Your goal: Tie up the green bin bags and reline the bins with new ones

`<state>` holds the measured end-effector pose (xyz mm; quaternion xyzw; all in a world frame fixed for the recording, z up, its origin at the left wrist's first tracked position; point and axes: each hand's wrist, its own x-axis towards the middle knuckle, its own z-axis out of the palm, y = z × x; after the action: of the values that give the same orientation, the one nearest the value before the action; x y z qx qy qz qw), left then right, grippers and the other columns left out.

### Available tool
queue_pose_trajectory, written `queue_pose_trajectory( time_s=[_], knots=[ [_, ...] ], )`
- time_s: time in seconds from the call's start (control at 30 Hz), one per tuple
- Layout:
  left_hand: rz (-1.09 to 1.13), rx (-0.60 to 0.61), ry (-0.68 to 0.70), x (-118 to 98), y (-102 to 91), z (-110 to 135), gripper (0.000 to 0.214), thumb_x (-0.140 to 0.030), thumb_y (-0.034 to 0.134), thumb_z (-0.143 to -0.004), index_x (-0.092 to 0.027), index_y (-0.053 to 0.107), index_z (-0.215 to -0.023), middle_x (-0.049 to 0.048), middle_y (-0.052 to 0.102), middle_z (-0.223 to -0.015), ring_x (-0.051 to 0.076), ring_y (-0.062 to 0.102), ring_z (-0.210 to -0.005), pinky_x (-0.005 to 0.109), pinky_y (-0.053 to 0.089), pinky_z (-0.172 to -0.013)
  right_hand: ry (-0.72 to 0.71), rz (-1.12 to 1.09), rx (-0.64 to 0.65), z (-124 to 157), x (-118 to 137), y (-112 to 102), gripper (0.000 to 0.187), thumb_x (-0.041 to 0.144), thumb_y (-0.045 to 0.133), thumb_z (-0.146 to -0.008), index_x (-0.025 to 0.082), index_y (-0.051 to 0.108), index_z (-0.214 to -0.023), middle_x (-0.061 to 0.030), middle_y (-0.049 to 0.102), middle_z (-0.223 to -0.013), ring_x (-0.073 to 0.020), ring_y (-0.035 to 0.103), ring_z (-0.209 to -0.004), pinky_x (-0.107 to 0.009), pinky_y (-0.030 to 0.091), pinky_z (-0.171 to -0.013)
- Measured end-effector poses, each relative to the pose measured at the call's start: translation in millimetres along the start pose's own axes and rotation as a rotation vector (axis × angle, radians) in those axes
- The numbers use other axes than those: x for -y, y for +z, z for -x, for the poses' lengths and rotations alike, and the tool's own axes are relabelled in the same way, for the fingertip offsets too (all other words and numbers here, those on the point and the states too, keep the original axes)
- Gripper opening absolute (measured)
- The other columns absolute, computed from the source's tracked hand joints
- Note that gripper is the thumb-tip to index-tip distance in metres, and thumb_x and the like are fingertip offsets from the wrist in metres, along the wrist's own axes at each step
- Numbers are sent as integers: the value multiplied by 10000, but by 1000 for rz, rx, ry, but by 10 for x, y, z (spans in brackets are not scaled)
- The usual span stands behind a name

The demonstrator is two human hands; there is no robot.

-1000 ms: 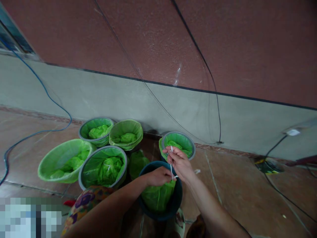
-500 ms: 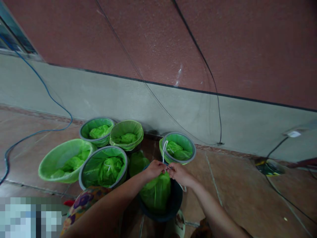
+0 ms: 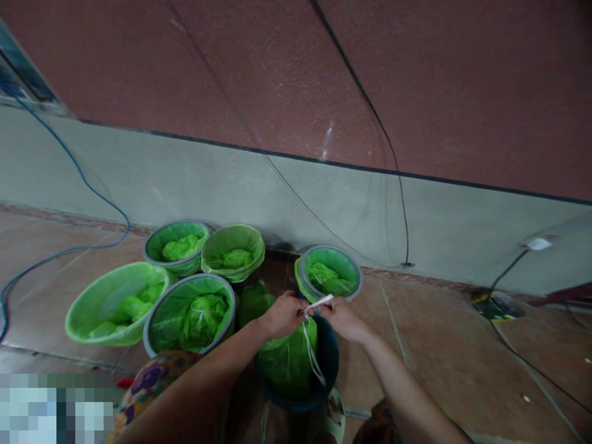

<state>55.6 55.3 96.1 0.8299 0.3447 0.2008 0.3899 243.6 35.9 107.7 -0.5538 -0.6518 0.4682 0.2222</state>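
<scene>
A green mesh bag (image 3: 290,357) stands in a dark blue bucket (image 3: 332,364) between my feet, its neck gathered at the top. Over that neck, my left hand (image 3: 284,314) is closed in a pinch on a white drawstring (image 3: 311,348). My right hand (image 3: 341,317) faces it, fingers also closed on the string. One short end of the string sticks out across the right fingers, and a long loop hangs down the front of the bag. The fingertips partly hide the knot area.
On the left stand several tubs lined with green mesh, among them a grey-rimmed tub (image 3: 147,330) and a tilted green basket (image 3: 74,314). Another grey-rimmed tub (image 3: 358,271) is by the wall. A blue hose (image 3: 69,250) and a black cable (image 3: 509,271) cross the tiled floor.
The string end that stood upright above my hands now lies across the right fingers. A loop of string now hangs over the bag's front. Both hands stay at the bag's neck.
</scene>
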Motion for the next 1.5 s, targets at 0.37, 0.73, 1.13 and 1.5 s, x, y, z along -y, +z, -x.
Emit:
queue_pose_trajectory(
  time_s=[0.37,0.73,1.13,1.5],
  knots=[
    [-492,-165,302,-65,5,108,178,-167,457,-889,-164,634,-881,70,657,-827,169,592,-769,341,449,-872,125,-422,188,12,109,62,152,230,591,-676,177,620,-815,31,616,-698,-84,502,-605,-210,340,-570],
    [-485,-307,295,-50,52,188,261,-278,414,-944,-169,647,-991,46,633,-843,124,595,-739,224,462,-674,211,-404,100,34,125,-35,252,349,683,-664,144,666,-809,-19,655,-722,-120,561,-638,-246,420,-609],
    [-276,-190,-19,23,122,109,189,-171,489,-865,-176,670,-811,33,649,-798,131,602,-735,214,429,-672,25,897,-137,102,199,18,283,50,361,-836,157,599,-947,-105,620,-1038,-217,538,-1018,-321,380,-870],
    [-206,-165,-458,169,129,66,185,-223,525,-787,-159,655,-673,66,636,-675,187,608,-714,285,408,-691,310,779,-79,67,-103,-233,213,67,468,-781,140,659,-839,-126,689,-888,-205,620,-811,-278,375,-639]
  ],
)
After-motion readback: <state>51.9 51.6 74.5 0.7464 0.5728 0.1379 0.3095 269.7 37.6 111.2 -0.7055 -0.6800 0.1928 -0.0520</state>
